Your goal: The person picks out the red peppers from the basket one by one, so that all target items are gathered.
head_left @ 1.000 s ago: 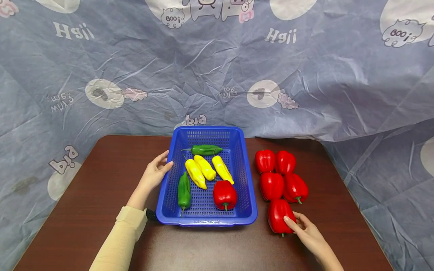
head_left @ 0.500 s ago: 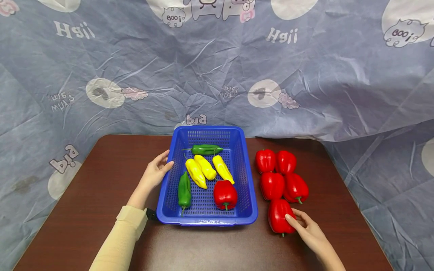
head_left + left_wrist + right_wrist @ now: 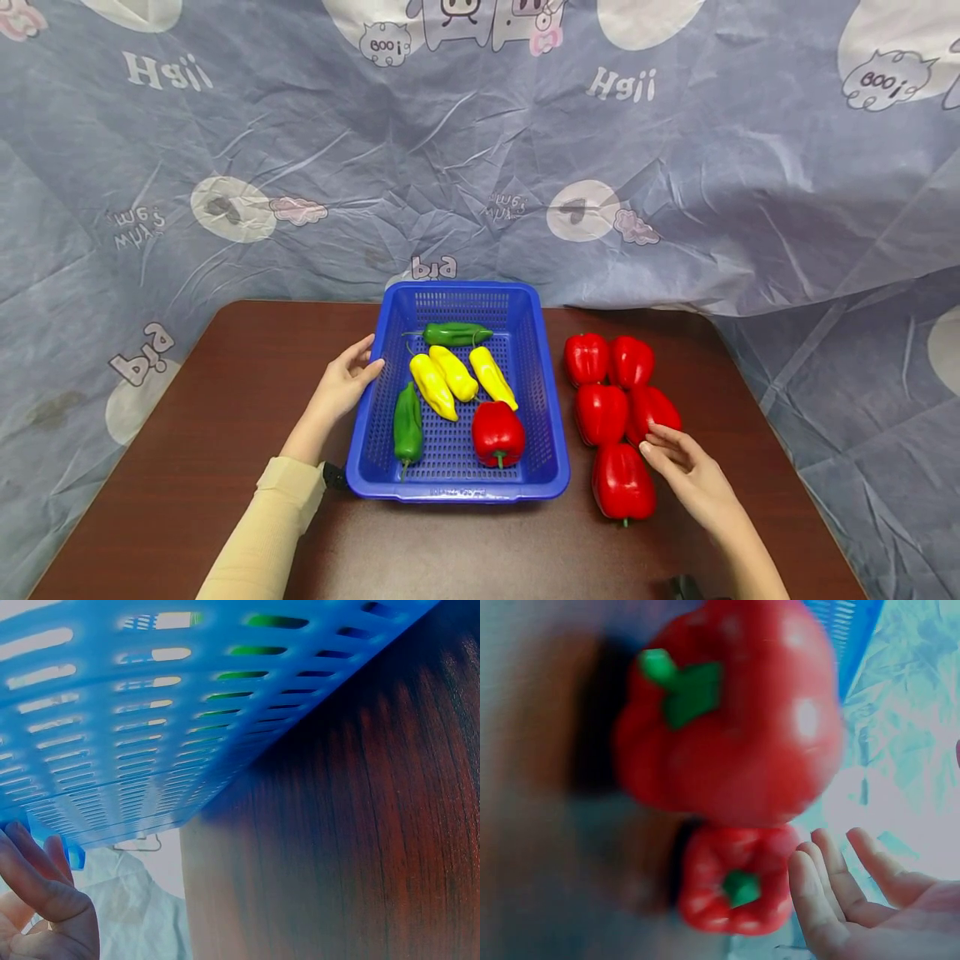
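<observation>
A blue perforated plastic basket (image 3: pixel 457 490) stands on the table. My left hand (image 3: pixel 341 385) grips its left rim, thumb over the top edge; fingers (image 3: pixel 45 889) meet the rim in the left wrist view too. Inside lie a red bell pepper (image 3: pixel 498 435), several yellow peppers (image 3: pixel 432 386) and green peppers (image 3: pixel 408 423). To the basket's right is a cluster of several red bell peppers (image 3: pixel 602 414). My right hand (image 3: pixel 693 475), fingers loosely bent and holding nothing, hovers beside the nearest bell pepper (image 3: pixel 623 483) and partly covers the bell pepper behind it (image 3: pixel 651 407).
The dark brown wooden table (image 3: pixel 225 400) carries everything, its back edge running just behind the basket. A wrinkled grey-blue printed cloth (image 3: pixel 450 150) hangs behind and around it. A dark object (image 3: pixel 684 587), possibly a wrist camera, shows by my right forearm.
My right hand has let go of the nearest red bell pepper and moved up and slightly right, toward the one behind it. That bell pepper stays put. My left hand keeps its place on the basket.
</observation>
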`<control>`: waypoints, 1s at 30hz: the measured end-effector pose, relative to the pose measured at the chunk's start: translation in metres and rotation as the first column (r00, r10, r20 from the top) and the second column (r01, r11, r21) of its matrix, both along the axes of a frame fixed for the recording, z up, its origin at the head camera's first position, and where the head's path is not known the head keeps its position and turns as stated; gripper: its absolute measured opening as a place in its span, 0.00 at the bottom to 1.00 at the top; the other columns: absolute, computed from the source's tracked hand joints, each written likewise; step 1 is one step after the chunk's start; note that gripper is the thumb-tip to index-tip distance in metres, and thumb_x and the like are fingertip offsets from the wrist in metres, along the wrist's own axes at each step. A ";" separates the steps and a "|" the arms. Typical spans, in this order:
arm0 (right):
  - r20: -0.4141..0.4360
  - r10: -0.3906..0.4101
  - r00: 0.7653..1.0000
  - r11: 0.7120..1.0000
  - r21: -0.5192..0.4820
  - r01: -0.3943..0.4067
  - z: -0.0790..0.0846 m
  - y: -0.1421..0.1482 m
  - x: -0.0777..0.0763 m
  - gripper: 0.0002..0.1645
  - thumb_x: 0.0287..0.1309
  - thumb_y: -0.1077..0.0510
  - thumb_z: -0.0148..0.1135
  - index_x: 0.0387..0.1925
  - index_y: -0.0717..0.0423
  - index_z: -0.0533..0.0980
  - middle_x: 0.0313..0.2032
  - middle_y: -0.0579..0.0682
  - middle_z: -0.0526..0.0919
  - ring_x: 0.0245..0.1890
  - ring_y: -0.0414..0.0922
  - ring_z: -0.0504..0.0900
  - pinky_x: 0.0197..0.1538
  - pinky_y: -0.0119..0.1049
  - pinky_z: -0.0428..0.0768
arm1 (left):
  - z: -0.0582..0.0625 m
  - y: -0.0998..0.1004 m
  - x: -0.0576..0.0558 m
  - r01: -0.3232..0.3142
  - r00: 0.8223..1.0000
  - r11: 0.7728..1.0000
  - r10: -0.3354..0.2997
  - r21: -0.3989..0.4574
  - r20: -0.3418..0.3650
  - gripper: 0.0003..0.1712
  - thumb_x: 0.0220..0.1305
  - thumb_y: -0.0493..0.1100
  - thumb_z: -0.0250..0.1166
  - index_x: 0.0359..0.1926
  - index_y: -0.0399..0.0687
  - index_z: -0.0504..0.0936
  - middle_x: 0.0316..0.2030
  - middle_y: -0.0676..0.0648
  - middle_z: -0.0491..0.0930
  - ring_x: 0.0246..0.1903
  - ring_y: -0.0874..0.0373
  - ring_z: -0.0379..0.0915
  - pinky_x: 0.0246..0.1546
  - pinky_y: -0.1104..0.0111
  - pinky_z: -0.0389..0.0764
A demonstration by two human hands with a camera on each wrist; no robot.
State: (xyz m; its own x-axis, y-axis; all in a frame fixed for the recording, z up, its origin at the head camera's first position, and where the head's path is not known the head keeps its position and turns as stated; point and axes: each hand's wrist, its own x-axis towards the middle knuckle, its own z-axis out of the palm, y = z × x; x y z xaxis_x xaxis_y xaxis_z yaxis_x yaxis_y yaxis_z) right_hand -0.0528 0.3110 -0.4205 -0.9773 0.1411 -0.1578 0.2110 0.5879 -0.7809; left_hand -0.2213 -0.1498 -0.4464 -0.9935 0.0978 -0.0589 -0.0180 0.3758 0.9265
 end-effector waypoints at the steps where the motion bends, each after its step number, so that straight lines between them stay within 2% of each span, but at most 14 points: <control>1: -0.013 0.003 1.000 1.000 -0.003 -0.003 0.004 -0.002 -0.002 0.37 0.69 0.43 0.56 0.70 0.60 0.63 0.63 0.63 0.73 0.43 0.13 0.68 0.46 0.16 0.71 | 0.000 0.000 0.000 0.000 1.000 1.000 0.000 0.003 0.002 0.35 0.71 0.43 0.60 0.74 0.43 0.60 0.56 0.33 0.74 0.31 0.68 0.74 0.34 0.76 0.79; 11: -0.151 0.045 0.987 0.997 -0.054 -0.054 0.037 -0.038 -0.024 0.34 0.68 0.46 0.58 0.68 0.59 0.66 0.63 0.59 0.74 0.46 0.18 0.71 0.49 0.14 0.72 | 0.000 0.001 -0.002 0.005 1.000 1.000 -0.005 0.009 0.013 0.35 0.71 0.43 0.61 0.74 0.44 0.60 0.57 0.34 0.75 0.36 0.65 0.77 0.37 0.74 0.81; 12: -0.154 0.048 0.987 0.997 -0.059 -0.058 0.040 -0.043 -0.027 0.34 0.68 0.46 0.59 0.68 0.58 0.66 0.63 0.59 0.74 0.49 0.22 0.72 0.49 0.14 0.71 | 0.005 0.002 0.000 0.008 1.000 1.000 -0.008 0.011 0.019 0.35 0.71 0.42 0.61 0.74 0.43 0.60 0.57 0.33 0.74 0.36 0.64 0.77 0.36 0.75 0.80; 16: -0.157 0.060 0.986 0.992 -0.103 -0.076 0.047 -0.064 -0.036 0.33 0.66 0.47 0.61 0.67 0.58 0.67 0.62 0.59 0.74 0.56 0.39 0.76 0.51 0.14 0.70 | 0.007 0.003 0.000 0.014 0.999 1.000 -0.015 0.027 0.032 0.36 0.71 0.41 0.60 0.75 0.40 0.59 0.58 0.32 0.73 0.36 0.65 0.77 0.35 0.76 0.80; 18: -0.161 0.065 0.985 0.988 -0.127 -0.086 0.048 -0.075 -0.040 0.32 0.66 0.48 0.62 0.66 0.57 0.68 0.62 0.59 0.75 0.59 0.50 0.76 0.54 0.17 0.73 | 0.008 0.004 0.000 0.016 0.999 0.999 -0.017 0.028 0.030 0.36 0.71 0.41 0.60 0.74 0.39 0.58 0.58 0.31 0.73 0.35 0.66 0.76 0.35 0.77 0.79; 21: -0.169 0.086 0.982 0.984 -0.143 -0.111 0.048 -0.093 -0.045 0.32 0.64 0.50 0.64 0.65 0.58 0.69 0.61 0.59 0.76 0.60 0.54 0.76 0.60 0.31 0.76 | 0.001 0.002 -0.002 0.013 1.000 1.000 -0.013 0.009 0.016 0.36 0.71 0.43 0.61 0.75 0.42 0.59 0.57 0.33 0.74 0.35 0.66 0.76 0.35 0.76 0.79; 24: -0.171 0.110 0.979 0.979 -0.150 -0.137 0.046 -0.111 -0.049 0.33 0.63 0.51 0.66 0.65 0.60 0.69 0.62 0.61 0.75 0.61 0.55 0.75 0.64 0.47 0.74 | -0.001 0.000 -0.002 0.009 1.000 1.000 -0.009 -0.012 0.010 0.35 0.71 0.44 0.61 0.74 0.43 0.60 0.57 0.33 0.74 0.35 0.65 0.76 0.36 0.75 0.79; 26: -0.172 0.118 0.978 0.979 -0.147 -0.144 0.044 -0.123 -0.052 0.34 0.61 0.52 0.67 0.65 0.60 0.69 0.62 0.61 0.75 0.61 0.56 0.75 0.65 0.50 0.73 | -0.001 0.000 -0.001 0.005 1.000 1.000 -0.005 -0.015 0.010 0.35 0.71 0.44 0.61 0.74 0.44 0.60 0.57 0.34 0.74 0.35 0.65 0.76 0.36 0.75 0.79; 30: -0.170 0.111 0.979 0.986 -0.107 -0.130 0.039 -0.145 -0.055 0.35 0.59 0.50 0.69 0.64 0.60 0.70 0.59 0.60 0.76 0.59 0.54 0.76 0.64 0.50 0.74 | 0.000 -0.001 0.000 0.004 1.000 1.000 -0.004 -0.007 0.013 0.35 0.71 0.43 0.60 0.75 0.44 0.60 0.57 0.34 0.74 0.35 0.65 0.76 0.36 0.75 0.80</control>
State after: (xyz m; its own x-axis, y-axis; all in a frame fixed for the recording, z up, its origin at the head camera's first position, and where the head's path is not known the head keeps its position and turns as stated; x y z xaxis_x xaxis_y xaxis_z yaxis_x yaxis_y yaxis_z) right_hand -0.1073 0.1660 -0.3820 -0.9999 0.0105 -0.0038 0.0086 0.5039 -0.8637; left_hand -0.2216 -0.1507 -0.4460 -0.9922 0.1009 -0.0730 -0.0291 0.3823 0.9236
